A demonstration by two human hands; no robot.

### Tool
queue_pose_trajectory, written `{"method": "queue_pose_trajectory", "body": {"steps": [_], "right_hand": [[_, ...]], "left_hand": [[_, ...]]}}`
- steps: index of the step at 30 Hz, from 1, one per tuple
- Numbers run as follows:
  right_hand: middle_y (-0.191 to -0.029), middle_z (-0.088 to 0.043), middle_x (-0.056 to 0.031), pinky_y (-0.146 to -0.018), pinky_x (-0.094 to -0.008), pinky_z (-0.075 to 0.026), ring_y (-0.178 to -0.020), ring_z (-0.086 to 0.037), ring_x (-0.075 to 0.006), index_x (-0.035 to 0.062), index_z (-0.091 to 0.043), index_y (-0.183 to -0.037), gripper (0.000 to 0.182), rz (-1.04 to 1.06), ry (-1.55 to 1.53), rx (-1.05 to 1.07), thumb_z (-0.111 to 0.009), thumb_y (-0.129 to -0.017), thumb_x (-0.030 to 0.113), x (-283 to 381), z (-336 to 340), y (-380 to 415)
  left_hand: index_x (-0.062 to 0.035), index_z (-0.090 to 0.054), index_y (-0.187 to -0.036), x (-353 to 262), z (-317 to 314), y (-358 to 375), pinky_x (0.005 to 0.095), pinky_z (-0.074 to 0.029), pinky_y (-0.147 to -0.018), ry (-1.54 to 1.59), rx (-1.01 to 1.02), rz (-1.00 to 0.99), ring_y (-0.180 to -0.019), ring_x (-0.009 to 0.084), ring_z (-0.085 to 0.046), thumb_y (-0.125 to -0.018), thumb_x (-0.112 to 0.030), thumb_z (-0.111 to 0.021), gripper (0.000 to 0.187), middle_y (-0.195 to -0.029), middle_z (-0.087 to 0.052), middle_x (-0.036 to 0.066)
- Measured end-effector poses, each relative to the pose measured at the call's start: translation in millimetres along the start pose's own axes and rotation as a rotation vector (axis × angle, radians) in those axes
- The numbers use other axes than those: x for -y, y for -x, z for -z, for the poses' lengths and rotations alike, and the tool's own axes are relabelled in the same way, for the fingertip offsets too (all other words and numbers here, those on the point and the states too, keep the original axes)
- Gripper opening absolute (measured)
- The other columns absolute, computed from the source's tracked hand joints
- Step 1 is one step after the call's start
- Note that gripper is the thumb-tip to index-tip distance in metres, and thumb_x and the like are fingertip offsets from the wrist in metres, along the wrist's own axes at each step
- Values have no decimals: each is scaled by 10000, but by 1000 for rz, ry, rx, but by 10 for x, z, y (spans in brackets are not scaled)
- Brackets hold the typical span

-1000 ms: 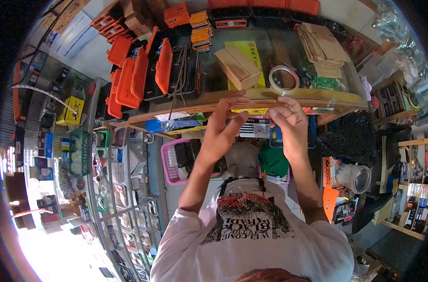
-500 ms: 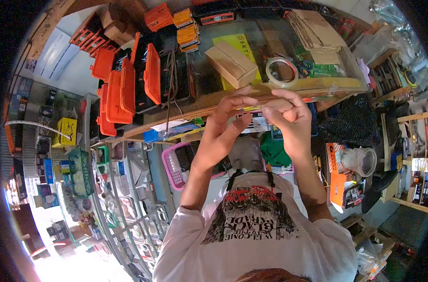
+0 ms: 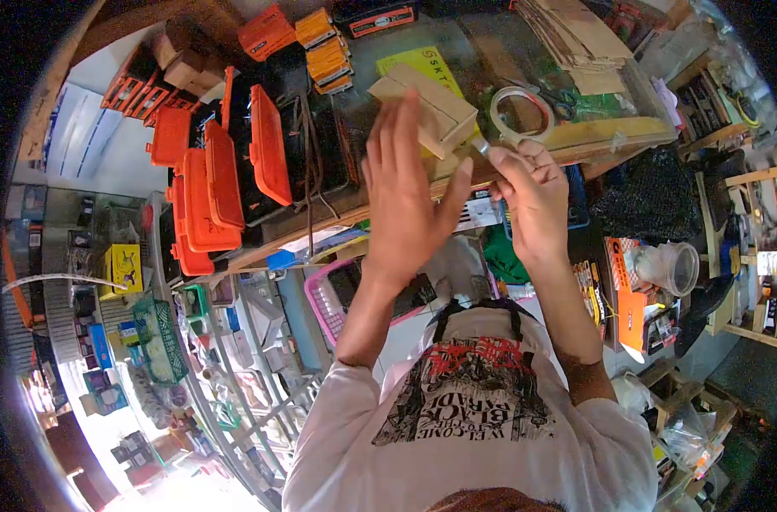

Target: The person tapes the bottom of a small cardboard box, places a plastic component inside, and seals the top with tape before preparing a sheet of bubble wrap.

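A closed brown cardboard box [image 3: 452, 115] sits on the counter, partly over a yellow SKT package [image 3: 444, 72]. My left hand [image 3: 404, 192] is open over the box's near left side, fingers stretched forward and overlapping it in this view. My right hand [image 3: 532, 192] is closed, thumb and index finger pinching a short pale strip of tape [image 3: 482, 146] close to the box's right corner. Just beyond that hand lies a roll of tape [image 3: 496, 115] on its side.
Orange-lidded cases [image 3: 269, 145] stand open at the left. Scissors [image 3: 563, 104] lie right of the tape roll, and flattened cardboard [image 3: 576, 43] is stacked behind. The counter's wooden front edge [image 3: 606, 141] runs below. A pink basket [image 3: 324, 299] is underneath.
My hands have moved apart from their raised, facing pose. The left has opened and reached forward to the box; the right has turned, holding the tape strip near the box's corner.
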State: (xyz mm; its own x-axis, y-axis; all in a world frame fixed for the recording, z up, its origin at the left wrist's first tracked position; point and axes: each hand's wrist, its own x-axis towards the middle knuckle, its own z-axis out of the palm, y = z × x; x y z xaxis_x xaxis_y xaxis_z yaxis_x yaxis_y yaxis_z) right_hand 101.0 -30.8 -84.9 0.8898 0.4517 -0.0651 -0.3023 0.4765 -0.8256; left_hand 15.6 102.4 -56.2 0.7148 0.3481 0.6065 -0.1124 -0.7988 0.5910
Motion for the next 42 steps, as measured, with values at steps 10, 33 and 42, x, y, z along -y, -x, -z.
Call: {"method": "queue_pose_trajectory", "body": {"steps": [10, 33, 42], "right_hand": [[-1130, -734, -110, -714, -252, -487, -740, -606, -85, 61, -558, -1263, 379, -178, -150, 13, -722, -929, 129, 26, -14, -134], [-1214, -718, -142, -733, -255, -493, -748, -626, -94, 109, -610, -1212, 285, -215, -184, 63, -702, -947, 160, -78, 30, -203], [-1216, -721, -138, -731, -262, -493, -739, -627, -87, 107, -610, -1197, 288, -218, -165, 46, -720, -934, 150, -95, 24, -188]], "left_hand": [[-81, -502, -1424, 667, -326, -13, 470, -390, -1070, -205, -6, -215, -1226, 330, -601, -842, -140, -785, 649, -1392, -620, 110], [-64, -627, -1292, 592, -312, -42, 405, -449, -988, -156, -16, -215, -1260, 252, -621, -837, -78, -759, 473, -1334, -666, 105], [-89, -688, -1210, 620, -343, -49, 386, -453, -978, -169, -12, -228, -1259, 230, -623, -832, -83, -755, 384, -1326, -676, 73]]}}
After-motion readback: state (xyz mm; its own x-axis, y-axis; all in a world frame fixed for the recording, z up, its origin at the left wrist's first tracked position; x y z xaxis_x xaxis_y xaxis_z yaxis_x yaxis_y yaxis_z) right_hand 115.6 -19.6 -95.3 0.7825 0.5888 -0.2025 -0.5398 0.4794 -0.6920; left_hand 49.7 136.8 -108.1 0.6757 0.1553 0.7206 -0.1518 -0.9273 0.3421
